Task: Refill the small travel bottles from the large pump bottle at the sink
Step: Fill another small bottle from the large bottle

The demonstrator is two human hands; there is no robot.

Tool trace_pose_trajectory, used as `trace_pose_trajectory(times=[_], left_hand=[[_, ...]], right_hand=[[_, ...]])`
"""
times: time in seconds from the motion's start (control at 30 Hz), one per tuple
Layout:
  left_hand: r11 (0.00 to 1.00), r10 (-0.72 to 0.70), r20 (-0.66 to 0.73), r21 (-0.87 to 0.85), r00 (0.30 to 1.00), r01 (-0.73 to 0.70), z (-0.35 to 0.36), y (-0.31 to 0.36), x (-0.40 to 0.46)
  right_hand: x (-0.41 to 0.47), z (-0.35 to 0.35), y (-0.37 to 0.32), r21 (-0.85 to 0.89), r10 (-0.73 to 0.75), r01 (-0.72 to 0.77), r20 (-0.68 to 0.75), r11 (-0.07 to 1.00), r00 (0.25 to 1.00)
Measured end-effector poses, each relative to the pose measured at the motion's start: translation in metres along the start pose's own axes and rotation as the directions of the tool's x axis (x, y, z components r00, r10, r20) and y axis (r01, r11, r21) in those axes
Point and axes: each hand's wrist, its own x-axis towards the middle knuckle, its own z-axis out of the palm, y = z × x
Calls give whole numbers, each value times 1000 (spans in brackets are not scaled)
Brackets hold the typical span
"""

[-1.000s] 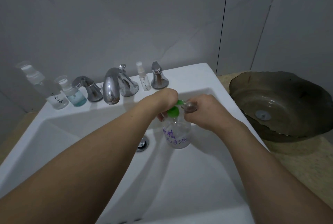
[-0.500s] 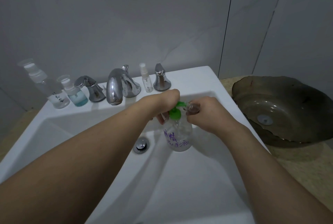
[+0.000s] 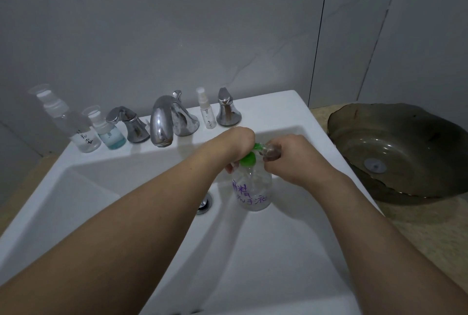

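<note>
A clear pump bottle (image 3: 253, 191) with purple writing and a green pump head (image 3: 249, 159) stands in the white sink basin (image 3: 266, 251). My left hand (image 3: 236, 146) is curled over the green pump head from above. My right hand (image 3: 291, 160) grips a small clear travel bottle (image 3: 272, 152), held on its side with its mouth at the green spout. On the sink's back ledge stand a tall clear pump bottle (image 3: 76, 127), a small bottle with blue liquid (image 3: 107, 131) and a slim spray bottle (image 3: 206, 109).
A chrome faucet (image 3: 164, 122) with two handles (image 3: 130, 124) (image 3: 228, 109) rises behind my hands. The drain (image 3: 205, 203) lies left of the pump bottle. A dark glass vessel basin (image 3: 400, 150) sits on the beige counter to the right.
Both hands stay at the pump head and travel bottle. The camera shifted slightly, so the scene sits a little differently in the frame.
</note>
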Motion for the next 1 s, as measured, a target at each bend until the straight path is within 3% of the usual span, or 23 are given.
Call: trace_pose_trajectory(times=[0.17,0.3,0.5,0.6,1.0], left_hand=[[981,147,-183,155,972,-119,9,-6,2],[977,146,-110,171,983,-126,7,-6,4],[990,-57,34,-125,998,61,-5,-6,-1],[984,-114,96,-128,989,126,-10,-6,-1],[996,-40,-12,-84,999,39,5,0,7]], right_hand=[[1,1,1,-30,2,-2,22,1000,1000],[2,2,2,-28,6,-6,11,1000,1000],[0,0,-1,6,9,-9,-13,1000,1000],[-1,0,-2,21,0,0,-29,1000,1000],[2,1,1,-20,-3,3,-1,1000,1000]])
